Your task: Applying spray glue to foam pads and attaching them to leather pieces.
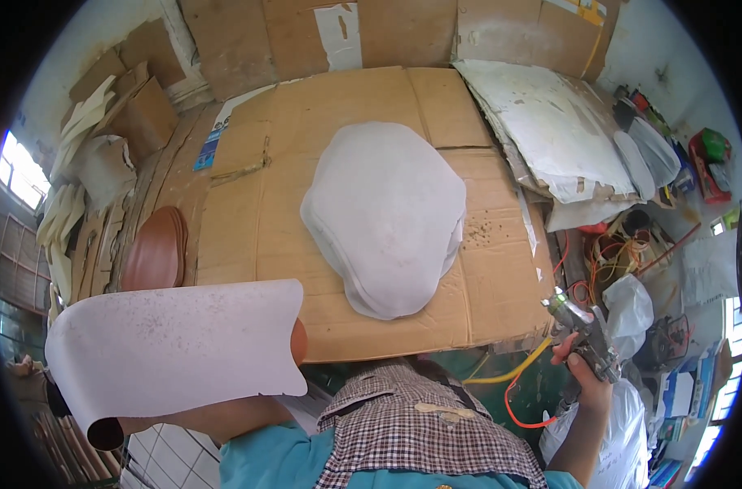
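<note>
In my right hand (588, 381) is a metal spray gun (587, 328), held off the near right corner of the table with its nozzle toward the upper left. My fingers are wrapped round its grip. A large pale sheet (183, 338), speckled on top and brown on its underside, curls over my left forearm (248, 414) at the lower left. My left hand is hidden beneath that sheet. On the cardboard-covered table (289, 106) lies a stack of pale, rounded sheet pieces (387, 212), apart from both hands.
Brown oval pieces (155, 251) lie at the table's left. A white-topped stack of boards (550, 122) stands at the far right. Yellow (513, 367) and orange (513, 407) hoses run near the spray gun. Plastic bags (627, 306) and clutter line the right side.
</note>
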Tool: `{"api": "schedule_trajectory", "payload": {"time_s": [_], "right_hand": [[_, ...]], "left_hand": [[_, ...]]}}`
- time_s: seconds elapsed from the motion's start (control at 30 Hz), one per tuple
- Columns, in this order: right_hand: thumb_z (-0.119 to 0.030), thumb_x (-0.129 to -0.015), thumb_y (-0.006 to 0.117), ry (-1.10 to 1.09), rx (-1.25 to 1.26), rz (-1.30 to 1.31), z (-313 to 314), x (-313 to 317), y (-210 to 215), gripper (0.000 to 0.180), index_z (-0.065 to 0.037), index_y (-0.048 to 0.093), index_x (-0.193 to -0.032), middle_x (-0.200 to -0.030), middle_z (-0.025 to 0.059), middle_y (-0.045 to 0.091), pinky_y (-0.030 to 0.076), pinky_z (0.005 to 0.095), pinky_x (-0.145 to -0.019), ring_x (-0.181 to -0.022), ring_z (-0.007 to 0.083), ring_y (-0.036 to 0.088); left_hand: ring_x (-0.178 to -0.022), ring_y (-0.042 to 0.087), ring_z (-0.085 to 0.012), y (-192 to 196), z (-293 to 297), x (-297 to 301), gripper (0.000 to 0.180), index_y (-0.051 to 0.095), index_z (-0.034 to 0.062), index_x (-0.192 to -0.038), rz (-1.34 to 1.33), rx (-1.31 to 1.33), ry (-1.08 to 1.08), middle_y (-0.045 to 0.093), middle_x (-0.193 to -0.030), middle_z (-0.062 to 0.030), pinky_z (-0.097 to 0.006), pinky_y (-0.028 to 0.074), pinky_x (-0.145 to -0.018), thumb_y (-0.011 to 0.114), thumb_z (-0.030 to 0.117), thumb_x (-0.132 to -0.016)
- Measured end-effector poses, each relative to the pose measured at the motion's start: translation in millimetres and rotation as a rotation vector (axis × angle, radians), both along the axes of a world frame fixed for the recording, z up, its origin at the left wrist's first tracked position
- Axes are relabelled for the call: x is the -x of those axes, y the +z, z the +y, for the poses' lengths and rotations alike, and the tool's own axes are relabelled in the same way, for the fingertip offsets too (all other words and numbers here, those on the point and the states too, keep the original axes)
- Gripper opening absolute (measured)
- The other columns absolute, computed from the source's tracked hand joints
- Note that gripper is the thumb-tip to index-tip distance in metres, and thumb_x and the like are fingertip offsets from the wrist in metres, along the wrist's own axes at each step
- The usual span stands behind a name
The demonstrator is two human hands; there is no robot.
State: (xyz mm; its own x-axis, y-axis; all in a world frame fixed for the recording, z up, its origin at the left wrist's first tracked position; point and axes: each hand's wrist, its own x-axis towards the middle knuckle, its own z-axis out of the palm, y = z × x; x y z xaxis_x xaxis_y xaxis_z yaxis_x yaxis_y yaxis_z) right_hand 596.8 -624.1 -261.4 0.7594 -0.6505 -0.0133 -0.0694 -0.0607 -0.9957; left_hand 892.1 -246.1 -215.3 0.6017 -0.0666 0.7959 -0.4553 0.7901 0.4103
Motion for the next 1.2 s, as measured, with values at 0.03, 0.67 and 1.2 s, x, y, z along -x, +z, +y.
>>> {"api": "schedule_trajectory", "payload": {"time_s": [0.03, 0.67, 1.2], "right_hand": [[-0.007, -0.072, 0.067, 0.017, -0.068, -0.054, 3, -2, 1, 0.045, 0.006, 0.046, -0.111, -0.079, 0.0085, 0.058, 0.050, 0.0331, -0.071, -0.068, 0.0175, 0.059], [-0.002, -0.067, 0.065, 0.414, 0.177, 0.089, 4, 4, 12, 0.054, 0.004, 0.048, -0.118, -0.076, 0.0092, 0.062, 0.048, 0.0288, -0.065, -0.068, 0.0149, 0.060], [-0.006, -0.073, 0.066, -0.012, 0.033, 0.042, -6, 19, 12, 0.050, 0.004, 0.044, -0.117, -0.080, 0.0080, 0.057, 0.050, 0.0293, -0.064, -0.069, 0.0159, 0.058]], "left_hand": [[-0.116, 0.048, -0.0332, -1, 0, 0, 0.055, 0.044, 0.0021, -0.126, 0.007, 0.004, 0.004, 0.050, -0.124, -0.0165, -0.053, 0.037, -0.096, 0.058, 0.028, -0.079], [-0.115, 0.049, -0.0337, -7, 3, -4, 0.054, 0.045, 0.0002, -0.124, 0.125, 0.079, 0.115, 0.051, -0.122, -0.0175, -0.052, 0.037, -0.097, 0.058, 0.027, -0.079], [-0.114, 0.049, -0.0342, -1, 2, 5, 0.054, 0.046, -0.0014, -0.123, 0.217, 0.145, 0.218, 0.052, -0.121, -0.0184, -0.051, 0.037, -0.098, 0.059, 0.026, -0.078]]}}
